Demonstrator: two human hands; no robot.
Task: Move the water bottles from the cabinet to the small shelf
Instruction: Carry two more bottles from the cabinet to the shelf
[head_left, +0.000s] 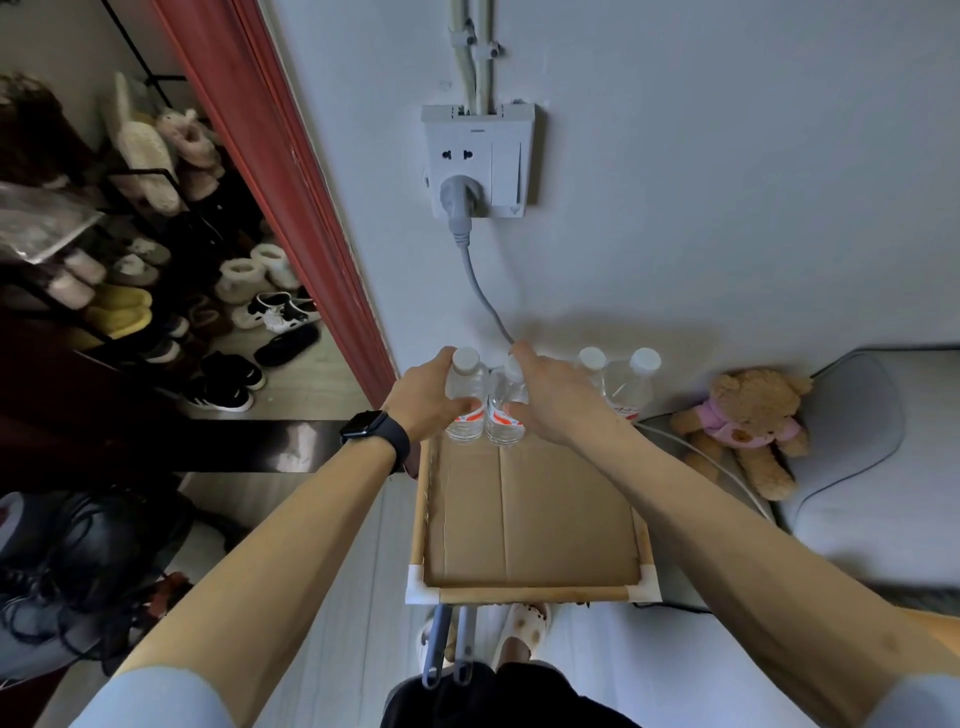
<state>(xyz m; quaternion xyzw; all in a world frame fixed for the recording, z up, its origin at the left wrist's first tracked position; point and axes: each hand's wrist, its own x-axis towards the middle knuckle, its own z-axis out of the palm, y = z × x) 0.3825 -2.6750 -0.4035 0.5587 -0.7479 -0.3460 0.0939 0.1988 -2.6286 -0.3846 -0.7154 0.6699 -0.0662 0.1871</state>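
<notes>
White wall behind, socket (479, 161) above. Small shelf (530, 519) with cardboard top stands below it. Left hand (428, 397) grip closed around a water bottle (466, 400); right hand (553, 397) grip closed around a second bottle (505, 410). Both bottles upright, touching, at the shelf's far left edge. Two more bottles (626, 387) stand to the right against the wall.

Dim, soft light; edges bent; corners murky.

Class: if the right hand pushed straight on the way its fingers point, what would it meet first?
The right hand already grips a bottle. Beyond that, probably the wall behind the shelf, though depth is hard to judge.
</notes>
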